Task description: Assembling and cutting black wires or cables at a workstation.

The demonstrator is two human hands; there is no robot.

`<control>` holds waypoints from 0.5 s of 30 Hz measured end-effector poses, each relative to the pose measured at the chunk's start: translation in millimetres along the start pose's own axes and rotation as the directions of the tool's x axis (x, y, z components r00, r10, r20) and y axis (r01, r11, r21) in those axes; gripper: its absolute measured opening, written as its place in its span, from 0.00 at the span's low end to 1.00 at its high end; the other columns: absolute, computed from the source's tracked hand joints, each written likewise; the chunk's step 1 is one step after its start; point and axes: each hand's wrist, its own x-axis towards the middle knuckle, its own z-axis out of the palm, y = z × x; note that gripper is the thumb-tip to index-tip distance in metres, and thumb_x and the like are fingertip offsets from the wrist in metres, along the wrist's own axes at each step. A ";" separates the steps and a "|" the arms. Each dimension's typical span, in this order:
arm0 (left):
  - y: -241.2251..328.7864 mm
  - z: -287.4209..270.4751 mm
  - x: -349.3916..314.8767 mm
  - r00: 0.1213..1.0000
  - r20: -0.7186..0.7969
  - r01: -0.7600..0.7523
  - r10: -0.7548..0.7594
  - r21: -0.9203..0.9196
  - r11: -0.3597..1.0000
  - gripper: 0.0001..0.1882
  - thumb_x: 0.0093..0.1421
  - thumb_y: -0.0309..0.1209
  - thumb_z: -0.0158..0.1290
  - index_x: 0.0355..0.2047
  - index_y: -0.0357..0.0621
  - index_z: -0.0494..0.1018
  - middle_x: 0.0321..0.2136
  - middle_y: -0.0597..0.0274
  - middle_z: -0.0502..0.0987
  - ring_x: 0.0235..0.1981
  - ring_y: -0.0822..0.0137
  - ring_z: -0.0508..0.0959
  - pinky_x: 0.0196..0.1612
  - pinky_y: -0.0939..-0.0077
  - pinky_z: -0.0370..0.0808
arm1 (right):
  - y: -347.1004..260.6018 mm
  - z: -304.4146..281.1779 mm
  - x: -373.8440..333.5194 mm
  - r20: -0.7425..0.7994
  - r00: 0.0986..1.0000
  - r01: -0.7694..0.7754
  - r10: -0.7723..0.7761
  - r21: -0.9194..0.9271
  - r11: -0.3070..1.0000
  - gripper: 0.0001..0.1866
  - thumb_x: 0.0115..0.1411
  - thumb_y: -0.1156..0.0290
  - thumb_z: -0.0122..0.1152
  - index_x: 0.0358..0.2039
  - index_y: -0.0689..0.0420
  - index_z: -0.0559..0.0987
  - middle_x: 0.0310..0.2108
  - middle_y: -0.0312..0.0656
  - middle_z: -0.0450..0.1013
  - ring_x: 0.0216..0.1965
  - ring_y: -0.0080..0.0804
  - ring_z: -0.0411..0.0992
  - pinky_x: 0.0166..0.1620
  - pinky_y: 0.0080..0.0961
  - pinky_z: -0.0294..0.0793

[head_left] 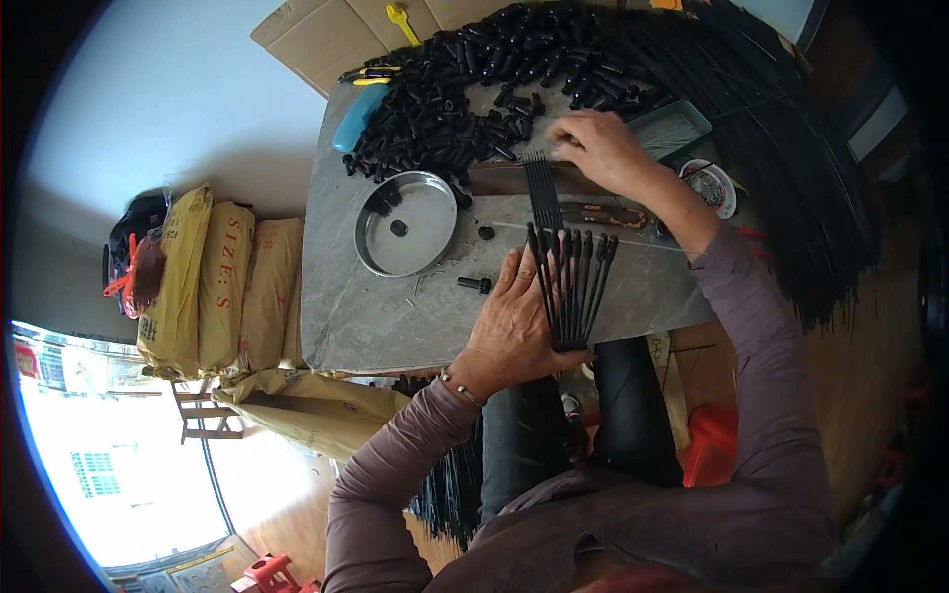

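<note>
Far left, beside the wall: yellowish sacks (pixel 225 287) stood packed side by side. A grey bench (pixel 346 326) took up the middle ground. At its far left edge lay a light-blue container (pixel 362 119), touching a broad heap of small black tubular pieces (pixel 425 133) that ran on rightward along the far side. Nearer than the heap sat a round metal dish (pixel 371 237), one short black piece (pixel 398 227) inside it. Right of the dish, a black bolt-shaped piece (pixel 474 285) lay on its side on the near part of the bench; a small black cap (pixel 485 233) rested farther off.

Left hand (pixel 514 321): at the near side of the bench, fingers stretched out, in contact with a fan of black rods (pixel 585 287); thumb reached rightward by their near ends. Could not tell whether it gripped them. The rods' knobbed ends spread toward the far side. Just beyond, a flat row of thin black rods (pixel 543 193) crossed a brown strip (pixel 499 180).

Right hand (pixel 598 148): just right of that row's far end, fingers bent and blurred; could not tell whether anything was held. Right of it, a green tray (pixel 674 128) held thin pins; nearer stood a white cup (pixel 730 198) of small metallic bits. Far right: a big sheaf of long black rods (pixel 806 198).
</note>
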 end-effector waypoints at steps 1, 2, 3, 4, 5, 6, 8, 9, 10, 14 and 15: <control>1.6 -0.6 0.7 1.000 -0.011 -0.008 0.008 0.006 1.000 0.55 0.44 0.59 0.58 0.63 0.34 0.53 0.64 0.38 0.49 0.65 0.40 0.51 0.66 0.51 0.46 | 1.2 -13.0 -3.3 0.132 0.990 -0.022 0.051 -0.213 0.977 0.05 0.55 0.73 0.59 0.31 0.60 0.75 0.26 0.39 0.73 0.29 0.32 0.72 0.37 0.30 0.69; 2.4 -0.8 0.7 1.000 -0.015 -0.013 0.013 0.004 1.000 0.55 0.44 0.59 0.58 0.63 0.34 0.53 0.64 0.38 0.49 0.65 0.40 0.51 0.66 0.51 0.46 | 1.1 -21.3 -5.2 0.247 0.960 -0.015 0.130 -0.418 0.908 0.05 0.55 0.71 0.59 0.29 0.59 0.76 0.28 0.39 0.74 0.31 0.36 0.74 0.38 0.33 0.68; 2.5 -0.7 -0.1 1.000 -0.019 -0.014 0.014 0.022 1.000 0.55 0.44 0.59 0.58 0.62 0.33 0.53 0.64 0.38 0.49 0.65 0.40 0.50 0.66 0.51 0.46 | 2.6 -17.8 -5.9 0.244 0.961 -0.016 0.131 -0.424 0.906 0.05 0.55 0.71 0.59 0.29 0.59 0.76 0.28 0.39 0.74 0.31 0.36 0.74 0.38 0.33 0.68; 3.0 -0.4 0.0 1.000 -0.021 -0.019 0.020 0.039 0.999 0.55 0.44 0.59 0.58 0.62 0.33 0.53 0.64 0.38 0.49 0.65 0.40 0.50 0.66 0.51 0.46 | 6.3 -8.9 -7.3 0.206 0.975 0.014 0.078 -0.410 0.912 0.06 0.54 0.68 0.57 0.28 0.56 0.78 0.27 0.40 0.75 0.33 0.39 0.74 0.38 0.38 0.66; 2.9 -0.7 0.3 0.999 -0.026 -0.026 0.027 0.037 0.999 0.55 0.44 0.59 0.58 0.62 0.33 0.53 0.64 0.38 0.49 0.65 0.40 0.50 0.66 0.51 0.46 | 1.8 -3.6 -4.3 0.169 0.985 0.048 0.022 -0.398 0.916 0.07 0.54 0.66 0.56 0.26 0.53 0.80 0.26 0.41 0.76 0.35 0.42 0.75 0.39 0.43 0.64; 2.7 -1.2 0.1 0.999 -0.021 -0.025 0.026 0.042 0.999 0.54 0.44 0.58 0.59 0.62 0.32 0.54 0.64 0.38 0.49 0.66 0.41 0.49 0.66 0.51 0.45 | -4.5 2.7 -4.3 0.117 0.993 0.078 -0.030 -0.439 0.895 0.07 0.54 0.67 0.56 0.26 0.53 0.80 0.27 0.41 0.76 0.34 0.42 0.74 0.38 0.43 0.65; 1.8 0.9 -2.3 0.999 -0.024 -0.031 0.032 0.039 0.999 0.54 0.43 0.58 0.59 0.61 0.32 0.54 0.64 0.38 0.48 0.66 0.41 0.48 0.67 0.51 0.45 | -6.5 5.5 -5.3 0.072 0.994 0.104 -0.081 -0.432 0.896 0.07 0.53 0.67 0.58 0.28 0.56 0.79 0.27 0.42 0.76 0.33 0.42 0.74 0.38 0.37 0.68; 1.5 3.0 -3.1 0.998 -0.045 -0.038 0.040 0.033 0.999 0.54 0.43 0.57 0.60 0.61 0.32 0.55 0.65 0.39 0.48 0.66 0.41 0.47 0.67 0.51 0.45 | -4.8 -0.3 -6.2 0.073 0.994 0.103 -0.079 -0.442 0.891 0.07 0.53 0.67 0.58 0.28 0.56 0.79 0.27 0.42 0.76 0.33 0.42 0.74 0.38 0.37 0.68; 2.6 2.5 -2.4 0.997 -0.066 -0.046 0.048 0.030 0.999 0.53 0.43 0.57 0.60 0.61 0.33 0.56 0.65 0.40 0.48 0.67 0.41 0.47 0.67 0.51 0.45 | 0.1 -12.1 -5.6 -0.047 0.993 0.072 -0.104 -0.442 0.894 0.07 0.53 0.67 0.58 0.28 0.56 0.79 0.28 0.42 0.76 0.33 0.42 0.74 0.38 0.36 0.69; 14.4 -2.0 -10.7 0.998 -0.048 -0.034 0.035 0.009 0.999 0.53 0.42 0.56 0.61 0.61 0.35 0.56 0.66 0.45 0.49 0.67 0.43 0.46 0.67 0.52 0.45 | 18.2 -76.1 -17.7 -0.181 0.973 -0.213 0.140 -0.492 0.844 0.06 0.52 0.69 0.59 0.29 0.55 0.81 0.30 0.42 0.76 0.36 0.43 0.75 0.38 0.34 0.72; 15.7 -2.6 -12.0 0.999 -0.038 -0.021 0.021 0.008 1.000 0.53 0.42 0.56 0.62 0.62 0.36 0.56 0.66 0.47 0.48 0.67 0.44 0.46 0.67 0.52 0.45 | 23.4 -84.8 -21.5 -0.182 0.973 -0.217 0.144 -0.497 0.840 0.06 0.52 0.69 0.59 0.29 0.55 0.81 0.30 0.42 0.76 0.36 0.43 0.75 0.38 0.34 0.72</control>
